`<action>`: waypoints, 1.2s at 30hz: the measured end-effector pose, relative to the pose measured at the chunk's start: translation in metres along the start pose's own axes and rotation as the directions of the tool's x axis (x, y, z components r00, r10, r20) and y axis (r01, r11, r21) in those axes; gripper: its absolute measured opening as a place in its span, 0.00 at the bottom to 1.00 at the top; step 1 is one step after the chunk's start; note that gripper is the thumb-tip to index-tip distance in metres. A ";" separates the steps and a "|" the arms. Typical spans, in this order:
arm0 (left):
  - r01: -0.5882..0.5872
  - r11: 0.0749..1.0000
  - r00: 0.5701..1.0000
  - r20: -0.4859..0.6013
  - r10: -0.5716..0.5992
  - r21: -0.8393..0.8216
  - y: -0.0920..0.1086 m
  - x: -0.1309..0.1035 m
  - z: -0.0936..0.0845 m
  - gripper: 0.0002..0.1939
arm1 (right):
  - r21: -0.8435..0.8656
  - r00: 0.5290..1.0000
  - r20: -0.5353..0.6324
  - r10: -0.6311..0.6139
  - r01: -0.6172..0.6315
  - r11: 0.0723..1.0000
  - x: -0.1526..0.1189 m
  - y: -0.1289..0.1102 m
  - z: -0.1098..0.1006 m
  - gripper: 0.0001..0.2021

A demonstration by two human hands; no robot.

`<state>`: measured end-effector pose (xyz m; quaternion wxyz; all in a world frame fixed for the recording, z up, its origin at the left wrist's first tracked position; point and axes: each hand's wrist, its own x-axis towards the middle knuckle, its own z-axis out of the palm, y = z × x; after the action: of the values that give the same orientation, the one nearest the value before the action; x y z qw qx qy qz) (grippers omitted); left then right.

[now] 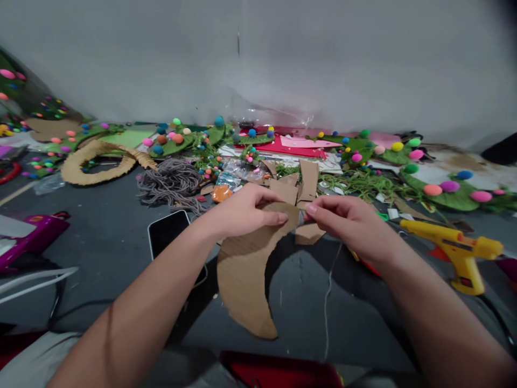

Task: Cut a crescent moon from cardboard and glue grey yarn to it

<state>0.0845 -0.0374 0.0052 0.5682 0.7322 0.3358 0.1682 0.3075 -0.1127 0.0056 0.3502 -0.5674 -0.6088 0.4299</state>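
A brown cardboard crescent (246, 272) is gripped near its upper end by my left hand (244, 211), thumb on the near face and fingers behind. Its lower point hangs toward me over the dark table. At the upper tip, my right hand (353, 222) pinches thumb and finger together on grey yarn, part of which lies against the cardboard's tip. A loose strand of the grey yarn (328, 302) trails below the right hand toward the table's front edge. The exact pinch point is partly hidden by the fingers.
A heap of grey yarn (169, 180) lies behind my left arm, near a phone (167, 231). A yellow glue gun (456, 250) rests at right, a purple tool (34, 240) at left. Cardboard scraps (309, 180), a wrapped ring (72, 164) and pom-pom-decorated greenery (448, 191) line the back.
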 end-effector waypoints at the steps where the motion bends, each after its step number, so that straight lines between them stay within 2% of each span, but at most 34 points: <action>1: 0.008 0.999 0.999 -0.044 -0.011 -0.052 -0.001 0.001 0.000 0.15 | -0.026 1.000 -0.011 -0.024 0.024 0.999 -0.001 -0.002 0.002 0.19; 6: -0.079 0.991 0.965 -0.256 0.049 -0.108 -0.003 0.004 0.002 0.15 | -0.086 0.996 0.017 -0.092 0.093 0.992 -0.003 -0.005 0.014 0.16; 13: -0.130 0.949 0.951 -0.307 0.037 -0.288 -0.002 0.003 0.003 0.20 | -0.037 0.996 0.034 -0.085 0.086 0.996 0.000 0.001 0.018 0.16; 19: -0.196 0.901 0.936 -0.347 0.054 -0.386 -0.002 0.001 0.000 0.19 | 0.041 0.994 0.085 -0.069 0.066 0.997 0.003 0.002 0.018 0.17; 26: -0.172 0.890 0.955 -0.292 0.046 -0.422 0.001 -0.002 0.001 0.21 | 0.202 0.981 0.192 0.024 -0.064 0.977 0.009 0.016 0.009 0.15; 31: -0.103 0.926 0.994 -0.057 0.089 -0.362 0.004 -0.004 0.000 0.16 | 0.246 0.985 0.157 0.074 -0.112 0.963 0.013 0.024 0.001 0.14; 33: -0.081 0.954 0.995 0.025 0.092 -0.287 0.005 -0.004 -0.001 0.14 | 0.253 0.987 0.135 0.091 -0.123 0.959 0.013 0.025 -0.002 0.12; 36: -0.024 0.992 0.992 0.117 0.039 -0.125 0.006 -0.005 -0.001 0.17 | 0.264 0.987 0.107 0.122 -0.146 0.953 0.012 0.023 -0.006 0.13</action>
<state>0.0821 -0.0402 0.0118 0.6287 0.7095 0.2788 0.1538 0.3209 -0.1007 -0.0135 0.3670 -0.5344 -0.5193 0.5568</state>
